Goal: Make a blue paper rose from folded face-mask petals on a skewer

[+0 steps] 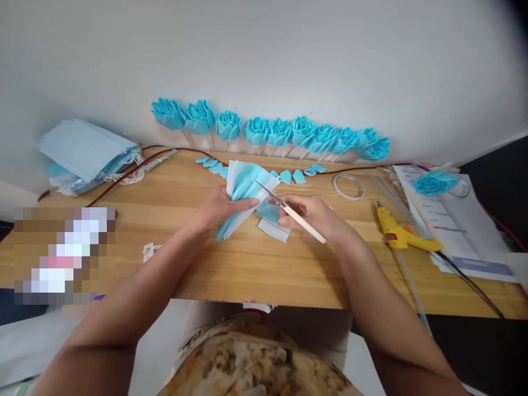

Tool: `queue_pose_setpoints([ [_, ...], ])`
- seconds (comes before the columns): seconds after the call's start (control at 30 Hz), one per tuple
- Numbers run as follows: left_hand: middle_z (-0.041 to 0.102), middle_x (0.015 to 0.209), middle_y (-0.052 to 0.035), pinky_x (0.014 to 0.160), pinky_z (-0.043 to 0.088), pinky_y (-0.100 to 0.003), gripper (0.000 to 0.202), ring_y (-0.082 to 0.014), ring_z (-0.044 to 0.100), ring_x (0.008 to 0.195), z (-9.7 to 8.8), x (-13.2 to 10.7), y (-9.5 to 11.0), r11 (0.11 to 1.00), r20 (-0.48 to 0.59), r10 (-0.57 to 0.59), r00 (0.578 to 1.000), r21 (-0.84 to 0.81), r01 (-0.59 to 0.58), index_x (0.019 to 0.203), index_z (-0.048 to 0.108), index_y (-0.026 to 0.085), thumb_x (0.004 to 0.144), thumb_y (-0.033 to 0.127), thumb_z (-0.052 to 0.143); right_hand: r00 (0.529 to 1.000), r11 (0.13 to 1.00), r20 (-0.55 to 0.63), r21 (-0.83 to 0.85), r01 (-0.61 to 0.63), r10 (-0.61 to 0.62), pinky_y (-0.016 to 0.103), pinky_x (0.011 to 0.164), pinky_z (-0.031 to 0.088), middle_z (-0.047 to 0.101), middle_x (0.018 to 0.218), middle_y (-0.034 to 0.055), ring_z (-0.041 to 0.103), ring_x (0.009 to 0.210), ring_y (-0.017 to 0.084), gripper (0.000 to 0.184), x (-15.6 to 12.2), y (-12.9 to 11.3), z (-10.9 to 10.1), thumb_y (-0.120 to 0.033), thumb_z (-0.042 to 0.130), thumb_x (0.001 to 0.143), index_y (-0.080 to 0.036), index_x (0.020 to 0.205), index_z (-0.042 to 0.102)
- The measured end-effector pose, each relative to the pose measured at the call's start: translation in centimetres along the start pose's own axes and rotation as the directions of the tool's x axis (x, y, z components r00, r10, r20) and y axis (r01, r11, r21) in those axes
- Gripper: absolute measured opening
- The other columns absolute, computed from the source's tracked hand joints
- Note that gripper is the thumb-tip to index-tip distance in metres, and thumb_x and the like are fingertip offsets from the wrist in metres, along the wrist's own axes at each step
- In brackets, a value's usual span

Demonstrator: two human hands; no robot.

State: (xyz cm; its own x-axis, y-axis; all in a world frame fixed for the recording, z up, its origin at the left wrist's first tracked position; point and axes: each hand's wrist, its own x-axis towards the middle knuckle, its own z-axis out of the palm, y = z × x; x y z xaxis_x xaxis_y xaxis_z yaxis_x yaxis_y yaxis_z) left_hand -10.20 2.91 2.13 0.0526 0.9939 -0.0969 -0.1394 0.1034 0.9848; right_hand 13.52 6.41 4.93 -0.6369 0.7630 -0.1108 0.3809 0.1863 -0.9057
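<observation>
My left hand is closed on a folded blue face mask, holding it above the wooden table. In my right hand I grip a pair of scissors with white handles. The blades point up and left, and their tips touch the mask's upper edge. Cut blue and white mask pieces lie on the table under my hands.
A row of blue mask flowers leans on the wall. Small blue petal pieces lie in front of them. A stack of masks sits far left; tape roll, yellow glue gun and papers sit right.
</observation>
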Motion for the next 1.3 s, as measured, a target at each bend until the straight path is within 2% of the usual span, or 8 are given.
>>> queue_pose_setpoints([
  [0.2, 0.076, 0.087, -0.0044, 0.081, 0.06, -0.038, 0.048, -0.0279, 0.072, 0.093, -0.3, 0.1, 0.0, 1.0, 0.031, 0.017, 0.999, 0.019, -0.017, 0.102, 0.074, 0.019, 0.063, 0.038, 0.094, 1.0, 1.0, 0.012, 0.021, -0.003, 0.003, 0.027, 0.06, 0.036, 0.053, 0.075, -0.0011, 0.044, 0.066, 0.012, 0.047, 0.0, 0.0, 0.0, -0.056, 0.081, 0.071, -0.018, 0.099, 0.074],
  [0.33, 0.075, 0.086, -0.0054, 0.084, 0.059, -0.04, 0.046, -0.0287, 0.072, 0.094, -0.6, 0.2, -0.1, 0.999, 0.04, -0.006, 0.999, 0.05, 0.004, 0.097, 0.074, 0.018, 0.064, 0.041, 0.093, 1.0, 0.998, 0.029, 0.055, -0.006, 0.004, 0.027, 0.061, 0.037, 0.055, 0.077, -0.0004, 0.045, 0.067, 0.012, 0.049, 0.0, 0.4, 0.0, -0.055, 0.081, 0.073, -0.018, 0.104, 0.076],
  [0.5, 0.075, 0.081, -0.0044, 0.079, 0.059, -0.037, 0.043, -0.0255, 0.071, 0.085, -0.6, 0.2, -0.1, 0.998, 0.018, -0.032, 0.999, 0.06, 0.031, 0.091, 0.074, 0.017, 0.061, 0.043, 0.094, 0.999, 0.996, 0.039, 0.09, 0.004, -0.008, 0.026, 0.06, 0.038, 0.056, 0.077, -0.0002, 0.045, 0.066, 0.012, 0.049, 0.1, 0.7, 0.1, -0.054, 0.081, 0.073, -0.019, 0.108, 0.078],
  [0.7, 0.074, 0.077, -0.0041, 0.071, 0.058, -0.035, 0.037, -0.0245, 0.071, 0.078, -0.4, 0.0, 0.1, 1.0, 0.007, -0.015, 1.0, 0.007, 0.015, 0.087, 0.076, 0.019, 0.061, 0.038, 0.094, 0.999, 0.994, 0.044, 0.105, 0.003, -0.007, 0.026, 0.056, 0.035, 0.054, 0.072, -0.0017, 0.042, 0.061, 0.01, 0.049, 0.1, 0.7, 0.1, -0.054, 0.081, 0.074, -0.019, 0.109, 0.079],
  [0.93, 0.075, 0.082, -0.0049, 0.074, 0.057, -0.035, 0.038, -0.0249, 0.071, 0.081, -0.2, -0.2, 0.4, 0.999, 0.019, -0.029, 0.999, -0.044, 0.03, 0.09, 0.075, 0.019, 0.061, 0.035, 0.094, 0.999, 0.99, 0.039, 0.139, -0.018, 0.012, 0.025, 0.053, 0.033, 0.05, 0.064, -0.0044, 0.039, 0.055, 0.008, 0.047, 0.2, 0.3, 0.1, -0.052, 0.082, 0.072, -0.019, 0.106, 0.079],
  [1.17, 0.073, 0.079, -0.0035, 0.068, 0.054, -0.032, 0.037, -0.0203, 0.067, 0.072, 0.1, -0.4, 0.8, 0.991, 0.037, -0.083, 0.996, -0.098, 0.086, 0.083, 0.073, 0.018, 0.059, 0.034, 0.095, 0.999, 0.986, 0.041, 0.162, -0.037, 0.031, 0.025, 0.053, 0.033, 0.053, 0.065, -0.0042, 0.04, 0.056, 0.008, 0.048, 0.1, 0.5, 0.1, -0.051, 0.083, 0.071, -0.019, 0.107, 0.079],
  [1.3, 0.074, 0.083, -0.0034, 0.069, 0.054, -0.03, 0.035, -0.0189, 0.067, 0.074, 0.1, -0.4, 1.0, 0.987, 0.064, -0.086, 0.994, -0.128, 0.093, 0.081, 0.073, 0.019, 0.058, 0.034, 0.095, 0.998, 0.984, 0.046, 0.174, -0.043, 0.036, 0.024, 0.05, 0.03, 0.054, 0.066, -0.0038, 0.037, 0.053, 0.007, 0.047, 0.0, 0.7, 0.0, -0.053, 0.083, 0.072, -0.021, 0.106, 0.08],
])
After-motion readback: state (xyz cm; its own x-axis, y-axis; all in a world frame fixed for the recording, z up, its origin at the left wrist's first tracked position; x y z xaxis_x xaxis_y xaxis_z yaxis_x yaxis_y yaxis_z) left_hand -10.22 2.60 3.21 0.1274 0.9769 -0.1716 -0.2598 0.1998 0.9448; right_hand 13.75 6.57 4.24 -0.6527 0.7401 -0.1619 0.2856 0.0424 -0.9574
